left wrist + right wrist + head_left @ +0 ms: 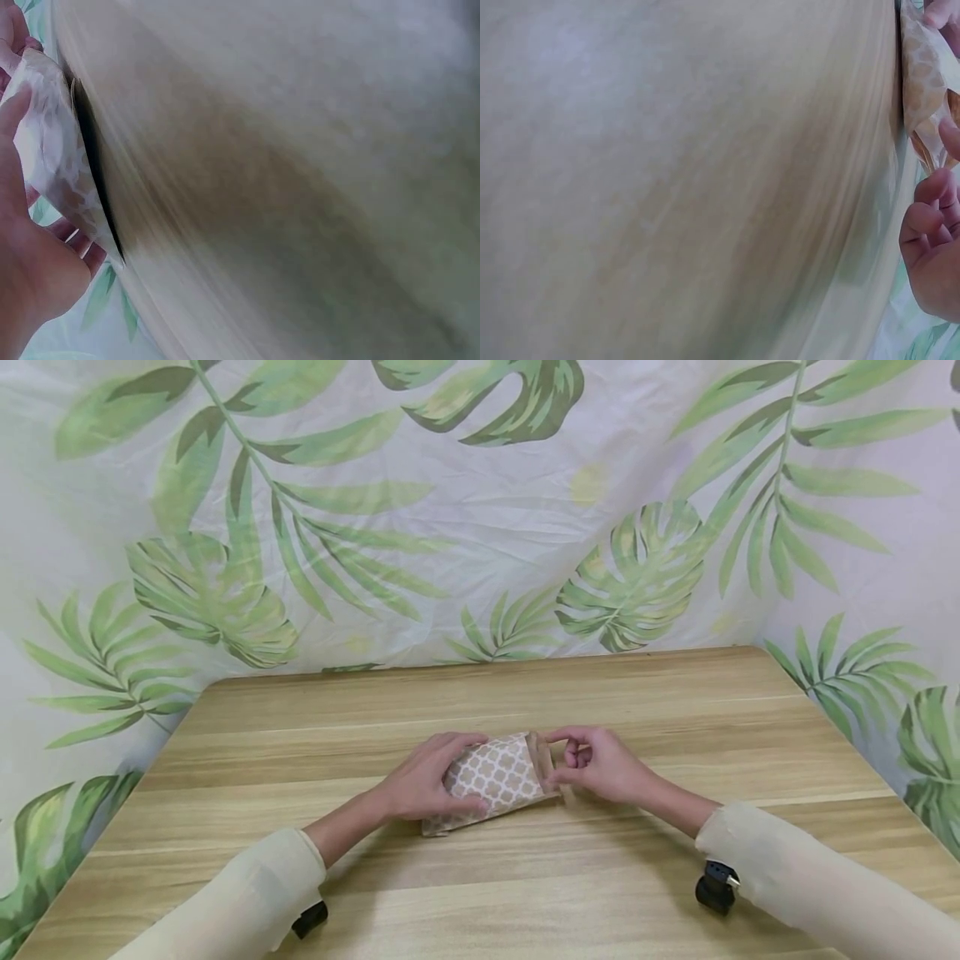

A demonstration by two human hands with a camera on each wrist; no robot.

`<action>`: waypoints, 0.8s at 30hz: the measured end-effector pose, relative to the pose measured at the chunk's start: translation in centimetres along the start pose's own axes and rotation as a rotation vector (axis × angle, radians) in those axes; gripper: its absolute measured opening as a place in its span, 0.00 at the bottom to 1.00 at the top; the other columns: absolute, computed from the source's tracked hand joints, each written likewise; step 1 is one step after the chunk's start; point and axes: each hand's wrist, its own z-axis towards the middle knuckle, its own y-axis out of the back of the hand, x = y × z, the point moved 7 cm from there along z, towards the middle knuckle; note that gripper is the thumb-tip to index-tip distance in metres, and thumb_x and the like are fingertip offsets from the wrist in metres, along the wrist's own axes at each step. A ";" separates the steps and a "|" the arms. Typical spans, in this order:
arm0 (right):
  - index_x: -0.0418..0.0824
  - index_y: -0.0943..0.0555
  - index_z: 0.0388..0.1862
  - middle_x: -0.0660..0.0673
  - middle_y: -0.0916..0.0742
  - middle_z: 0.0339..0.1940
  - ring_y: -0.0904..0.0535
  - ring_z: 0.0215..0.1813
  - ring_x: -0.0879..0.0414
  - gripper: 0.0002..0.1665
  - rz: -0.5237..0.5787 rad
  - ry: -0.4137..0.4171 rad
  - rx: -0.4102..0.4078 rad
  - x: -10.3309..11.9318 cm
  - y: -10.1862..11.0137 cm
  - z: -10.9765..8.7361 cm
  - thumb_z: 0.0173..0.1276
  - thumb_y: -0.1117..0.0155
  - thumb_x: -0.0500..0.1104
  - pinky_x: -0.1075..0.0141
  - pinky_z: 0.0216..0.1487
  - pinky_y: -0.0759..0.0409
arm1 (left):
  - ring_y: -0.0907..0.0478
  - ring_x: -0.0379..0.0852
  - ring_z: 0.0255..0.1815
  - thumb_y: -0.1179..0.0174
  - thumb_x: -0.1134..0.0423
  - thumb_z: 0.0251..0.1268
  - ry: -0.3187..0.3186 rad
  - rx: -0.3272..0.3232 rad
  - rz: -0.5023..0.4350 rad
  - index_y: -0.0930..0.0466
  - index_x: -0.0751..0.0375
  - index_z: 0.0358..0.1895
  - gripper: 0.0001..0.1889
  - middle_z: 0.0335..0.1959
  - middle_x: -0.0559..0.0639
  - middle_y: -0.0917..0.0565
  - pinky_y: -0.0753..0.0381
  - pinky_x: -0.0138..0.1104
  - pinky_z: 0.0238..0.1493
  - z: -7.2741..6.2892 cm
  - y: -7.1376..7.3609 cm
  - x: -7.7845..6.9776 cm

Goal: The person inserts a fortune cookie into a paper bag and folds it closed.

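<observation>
A small brown paper bag (pixel 495 772) with a white lattice pattern lies tilted on the wooden table, its mouth to the right. My left hand (pixel 431 781) grips its left part, with the thumb along the near side and the fingers over the far side. At the mouth, my right hand (pixel 600 766) holds the end of the bag between thumb and forefinger, the other fingers curled in. The left wrist view shows the bag (pixel 56 142) edge-on in the left hand (pixel 37 262). In the right wrist view, the crumpled mouth meets the right hand's fingertips (pixel 934 184); what is inside is hidden.
The wood-grain table (pixel 337 718) spreads out around both hands. A pale cloth with green leaf prints (pixel 487 527) hangs behind the table and at its sides. Dark wrist devices (pixel 716 889) sit under the sleeves.
</observation>
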 end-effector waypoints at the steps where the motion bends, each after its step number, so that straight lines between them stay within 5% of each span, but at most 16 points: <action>1: 0.26 0.21 0.62 0.48 0.22 0.27 0.30 0.23 0.63 0.32 0.004 -0.006 -0.007 -0.1 0.2 -0.1 0.60 0.22 0.32 0.73 0.25 0.31 | 0.31 0.60 0.73 0.28 0.40 0.59 0.008 -0.002 -0.005 0.31 0.56 0.75 0.44 0.71 0.57 0.25 0.34 0.60 0.71 0.0 0.0 0.0; 6: 0.24 0.23 0.64 0.46 0.20 0.29 0.29 0.22 0.63 0.31 0.032 -0.014 -0.027 -0.5 0.8 -0.6 0.64 0.24 0.35 0.73 0.23 0.30 | 0.31 0.59 0.73 0.37 0.42 0.70 0.055 -0.007 -0.038 0.32 0.55 0.76 0.37 0.71 0.58 0.25 0.34 0.60 0.72 -0.1 0.3 0.2; 13: 0.24 0.26 0.66 0.42 0.16 0.31 0.19 0.24 0.52 0.31 0.074 -0.059 -0.019 -1.1 1.1 -1.1 0.68 0.27 0.35 0.68 0.24 0.23 | 0.26 0.56 0.64 0.37 0.45 0.73 0.088 0.002 -0.087 0.32 0.59 0.76 0.35 0.64 0.59 0.22 0.26 0.55 0.65 -0.1 0.4 0.0; 24: 0.27 0.30 0.71 0.40 0.10 0.38 0.14 0.27 0.49 0.36 0.080 -0.128 0.011 -1.6 0.6 -1.2 0.71 0.28 0.40 0.68 0.21 0.25 | 0.25 0.42 0.39 0.37 0.48 0.75 0.066 0.022 -0.164 0.33 0.61 0.75 0.33 0.51 0.55 0.19 0.22 0.37 0.42 0.2 0.0 -0.4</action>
